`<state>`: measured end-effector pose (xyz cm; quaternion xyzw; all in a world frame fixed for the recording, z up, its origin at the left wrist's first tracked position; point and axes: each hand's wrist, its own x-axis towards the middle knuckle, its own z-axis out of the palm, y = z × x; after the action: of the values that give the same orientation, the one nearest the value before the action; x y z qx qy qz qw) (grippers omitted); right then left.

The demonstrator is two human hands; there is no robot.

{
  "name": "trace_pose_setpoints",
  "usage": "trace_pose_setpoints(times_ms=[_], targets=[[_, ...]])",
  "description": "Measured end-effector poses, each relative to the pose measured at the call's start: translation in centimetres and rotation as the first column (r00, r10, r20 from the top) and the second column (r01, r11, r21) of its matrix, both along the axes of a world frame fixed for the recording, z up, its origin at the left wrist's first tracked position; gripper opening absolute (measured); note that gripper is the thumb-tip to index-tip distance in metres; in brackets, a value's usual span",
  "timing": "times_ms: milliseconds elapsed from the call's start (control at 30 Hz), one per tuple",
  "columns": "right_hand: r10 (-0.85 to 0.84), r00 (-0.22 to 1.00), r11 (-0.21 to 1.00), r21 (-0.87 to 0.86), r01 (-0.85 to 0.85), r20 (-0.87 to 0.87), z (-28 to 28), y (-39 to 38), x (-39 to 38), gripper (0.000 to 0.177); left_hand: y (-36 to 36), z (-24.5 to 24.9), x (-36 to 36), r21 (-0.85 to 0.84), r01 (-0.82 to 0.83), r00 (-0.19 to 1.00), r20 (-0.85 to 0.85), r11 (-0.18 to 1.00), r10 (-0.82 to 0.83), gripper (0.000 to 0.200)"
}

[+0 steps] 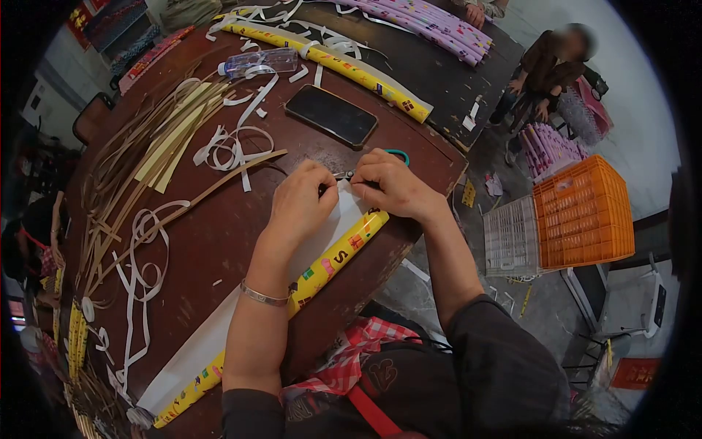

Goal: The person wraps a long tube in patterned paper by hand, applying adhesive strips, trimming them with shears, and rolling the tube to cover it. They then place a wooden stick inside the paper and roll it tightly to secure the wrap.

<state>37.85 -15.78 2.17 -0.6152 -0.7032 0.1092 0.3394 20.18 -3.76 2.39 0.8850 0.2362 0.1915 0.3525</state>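
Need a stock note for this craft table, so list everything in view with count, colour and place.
table: one, dark brown, under all the work.
near roll: one, yellow printed, partly unrolled white side up, under both hands.
far roll: one, yellow printed, across the table's far side.
phone: one, black, screen up, mid-table.
white strips: many, curled, scattered left and centre.
tan strips: many, fanned at left.
purple rolls: several, on the next table, top.
orange crate: one, floor at right.
grey crate: one, beside the orange crate.
seated person: one, brown top, far right.
scissors: one, teal handle, in the right hand.
left hand: on the near roll's paper, silver bangle at wrist.
right hand: grip closed on the scissors.
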Motion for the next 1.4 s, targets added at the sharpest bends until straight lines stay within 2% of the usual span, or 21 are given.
trace_pose_setpoints(times_ms=[167, 400, 467, 500, 567, 600, 633, 700, 833, 1067, 1200, 1300, 1333, 1400], targets=[[0.013, 1.000, 1.000, 0.012, -0.013, 0.008, 0.1, 0.0, 0.0, 0.013, 0.1, 0.1, -0.2, 0.061, -0.006, 1.000, -0.015, 0.998, 0.007, 0.014], [-0.008, 1.000, 1.000, -0.008, 0.008, 0.006, 0.3, -0.1, 0.2, 0.013, 1.1, 0.9, -1.1, 0.006, -0.009, 0.994, -0.106, 1.000, 0.010, 0.015], [-0.102, 0.983, 0.994, -0.027, 0.107, 0.156, 0.7, -0.4, 0.7, 0.013, 1.3, 0.6, -1.2, 0.017, -0.011, 0.997, -0.079, 1.000, 0.013, 0.016], [-0.101, 0.982, 0.994, -0.026, 0.106, 0.158, 0.6, -0.5, 1.1, 0.013, 1.3, 0.5, -1.1, 0.017, -0.012, 0.997, -0.076, 1.000, 0.014, 0.016], [-0.198, 0.935, 0.979, 0.096, 0.177, 0.294, 0.3, -0.7, 2.0, 0.014, 1.1, 0.4, -1.0, 0.034, -0.022, 0.995, -0.099, 0.999, 0.025, 0.017], [-0.258, 0.921, 0.963, 0.149, 0.222, 0.292, 0.6, -0.9, 1.7, 0.014, 1.0, 0.4, -0.9, 0.036, -0.024, 0.995, -0.094, 0.999, 0.027, 0.017], [-0.256, 0.921, 0.964, 0.152, 0.219, 0.295, 0.9, -1.2, 1.2, 0.014, 1.0, 0.3, -0.8, 0.045, -0.032, 0.994, -0.102, 0.998, 0.036, 0.017], [-0.247, 0.926, 0.949, 0.265, 0.171, 0.287, 1.8, -1.8, -0.1, 0.016, 0.9, 0.3, -0.7, 0.053, -0.046, 0.993, -0.110, 0.998, 0.052, 0.017], [-0.050, 0.978, 0.979, 0.206, 0.007, 0.205, 1.4, -2.2, -3.5, 0.015, 0.7, 0.2, -0.5, 0.107, 0.009, 0.992, -0.130, 0.994, 0.005, 0.016], [-0.081, 0.972, 0.978, 0.206, 0.035, 0.220, -0.5, -1.8, -3.7, 0.012, 0.7, 0.4, -1.1, 0.100, 0.028, 0.995, -0.095, 0.995, -0.019, 0.016], [-0.059, 0.973, 0.997, 0.063, 0.046, 0.222, -0.4, -2.0, -3.4, 0.012, 1.0, 0.1, -1.0, 0.135, 0.047, 0.997, -0.070, 0.990, -0.038, 0.016], [-0.071, 0.951, 0.997, 0.051, 0.058, 0.301, -1.0, -2.2, -3.4, 0.018, 1.0, 0.3, -0.8, 0.122, 0.075, 0.993, -0.100, 0.990, -0.063, 0.017], [-0.108, 0.935, 0.981, 0.189, 0.045, 0.337, -1.3, -2.1, -3.5, 0.033, 0.9, 0.6, -0.9, 0.085, 0.061, 0.992, -0.117, 0.995, -0.051, 0.017], [-0.115, 0.912, 0.980, 0.193, 0.040, 0.394, -1.5, -2.3, -3.7, 0.035, 0.8, 1.0, -1.0, 0.057, 0.059, 0.990, -0.131, 0.997, -0.051, 0.017]])
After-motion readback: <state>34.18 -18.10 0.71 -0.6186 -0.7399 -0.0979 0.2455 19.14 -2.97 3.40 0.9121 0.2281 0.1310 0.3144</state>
